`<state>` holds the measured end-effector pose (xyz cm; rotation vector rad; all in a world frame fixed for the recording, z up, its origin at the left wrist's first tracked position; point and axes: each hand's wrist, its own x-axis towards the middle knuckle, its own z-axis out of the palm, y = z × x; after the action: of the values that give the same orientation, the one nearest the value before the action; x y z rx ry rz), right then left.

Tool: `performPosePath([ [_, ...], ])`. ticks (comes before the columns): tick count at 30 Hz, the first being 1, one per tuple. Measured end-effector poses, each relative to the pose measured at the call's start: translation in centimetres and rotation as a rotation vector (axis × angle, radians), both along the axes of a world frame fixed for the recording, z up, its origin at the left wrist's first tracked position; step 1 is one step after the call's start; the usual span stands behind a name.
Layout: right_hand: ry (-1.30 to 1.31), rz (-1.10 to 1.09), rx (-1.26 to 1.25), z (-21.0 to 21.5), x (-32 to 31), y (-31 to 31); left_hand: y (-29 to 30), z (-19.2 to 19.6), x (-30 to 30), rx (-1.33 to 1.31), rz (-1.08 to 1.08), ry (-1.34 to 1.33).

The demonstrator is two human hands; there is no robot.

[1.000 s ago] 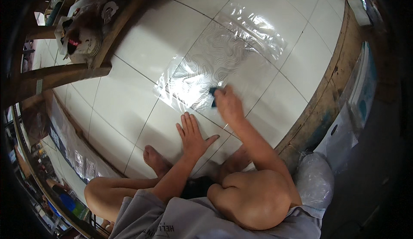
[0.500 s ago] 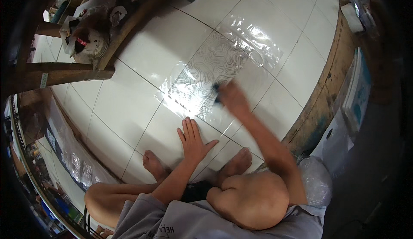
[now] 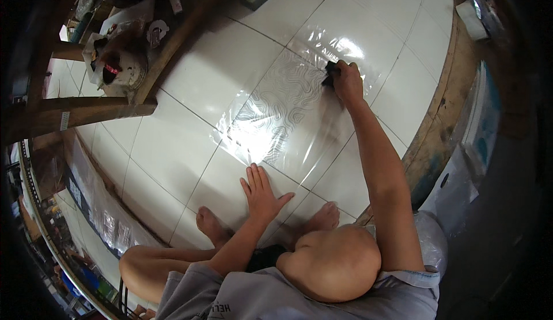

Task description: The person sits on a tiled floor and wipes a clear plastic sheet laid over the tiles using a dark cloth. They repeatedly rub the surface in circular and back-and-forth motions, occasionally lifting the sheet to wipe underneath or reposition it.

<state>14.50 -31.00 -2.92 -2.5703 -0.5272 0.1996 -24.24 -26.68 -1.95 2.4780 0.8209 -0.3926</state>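
Note:
A clear plastic sheet printed with dark wavy contour lines (image 3: 282,87) lies flat on the white tiled floor, with bright glare across its near left part. My right hand (image 3: 348,83) is closed around a small black squeegee-like block (image 3: 330,73), its exact kind unclear. The block sits over the far right part of the sheet. Spread on the tile, my left hand (image 3: 262,193) has its fingers apart, fingertips by the sheet's near edge, and holds nothing.
A wooden frame (image 3: 95,107) with a cluttered shelf and a round tub (image 3: 127,69) stands at the left. Along the right runs a wooden board (image 3: 435,113), with plastic-wrapped packages (image 3: 478,118) beyond it. My feet (image 3: 210,225) rest just behind the left hand.
My right hand has moved away from me and to the right with the black block, from the sheet's middle to its far right. My left hand has barely shifted.

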Motion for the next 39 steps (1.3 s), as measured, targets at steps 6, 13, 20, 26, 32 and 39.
performPosePath([
  [6,0.106,0.402,0.164,-2.5,-10.6,-1.3,-0.1,-1.2,-0.5,0.041,-0.001,-0.078],
  [13,0.167,0.582,0.033,1.0,-25.3,-1.5,-0.1,-1.3,-1.3,0.065,-0.042,-0.028],
  [20,0.026,0.091,0.021,-0.4,-6.1,0.3,0.2,-0.7,-0.5,0.035,-0.021,-0.015],
  [26,0.132,0.044,-0.018,1.5,-2.4,1.5,0.3,-0.5,-0.3,0.05,-0.011,-0.04],
  [32,0.204,0.615,-0.043,1.3,-23.5,0.1,0.1,-0.8,-0.3,0.019,0.012,-0.066],
  [39,0.059,0.451,-0.078,-1.3,-18.9,1.7,0.1,-0.8,-0.6,0.031,0.001,-0.021],
])
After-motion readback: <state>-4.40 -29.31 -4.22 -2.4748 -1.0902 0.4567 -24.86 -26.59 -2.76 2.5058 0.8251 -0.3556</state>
